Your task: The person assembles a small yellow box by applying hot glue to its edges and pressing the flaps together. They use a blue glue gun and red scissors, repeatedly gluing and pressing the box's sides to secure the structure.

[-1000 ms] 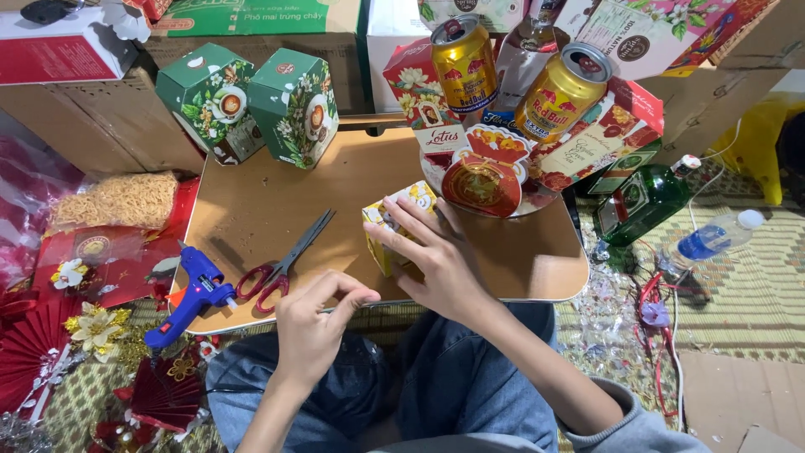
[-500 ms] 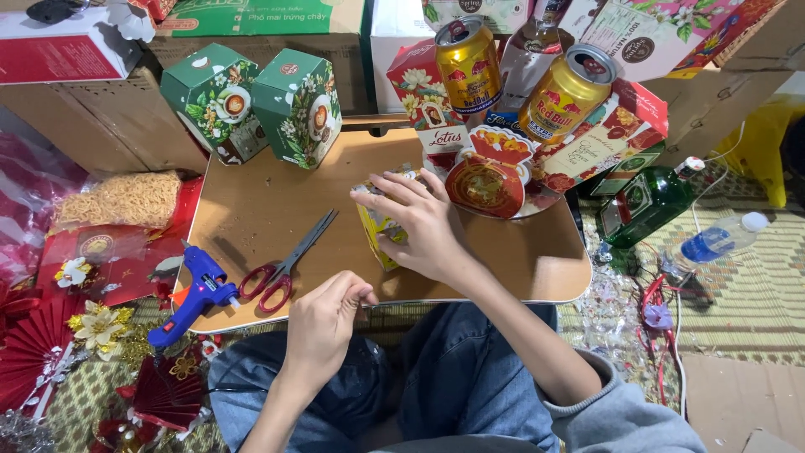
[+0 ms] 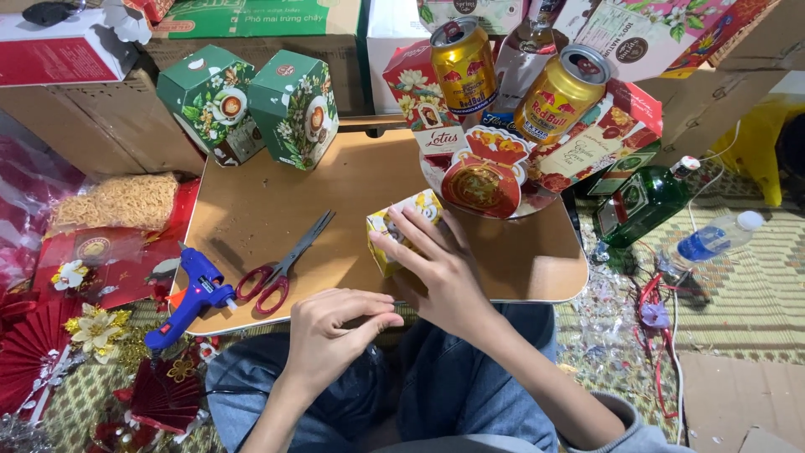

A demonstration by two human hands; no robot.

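Small yellow box: it sits on the bench, near the front edge and just in front of the red decorated pack; it is the thing in work.
Bench: a low wooden top that carries the box, the scissors, the glue gun and the green boxes.
Green boxes: two patterned boxes stand side by side at the far left corner, well apart from the hands.
Red decorated pack: it stands behind the small yellow box, with two yellow cans above it.
Right hand: it lies on the small yellow box, fingers spread over its top and near side, pressing it down rather than closed around it.
Left hand: it is at the front edge of the bench, just beside the right hand, fingers pinched together; what it pinches is too small to tell.
Glue gun: blue, at the left front edge.
Scissors: red handles, between glue gun and box.
Step in hand: I judge the box is steadied for fixing a small piece.
Next move: it calls for a precise bringing of the pinched fingers to the box.
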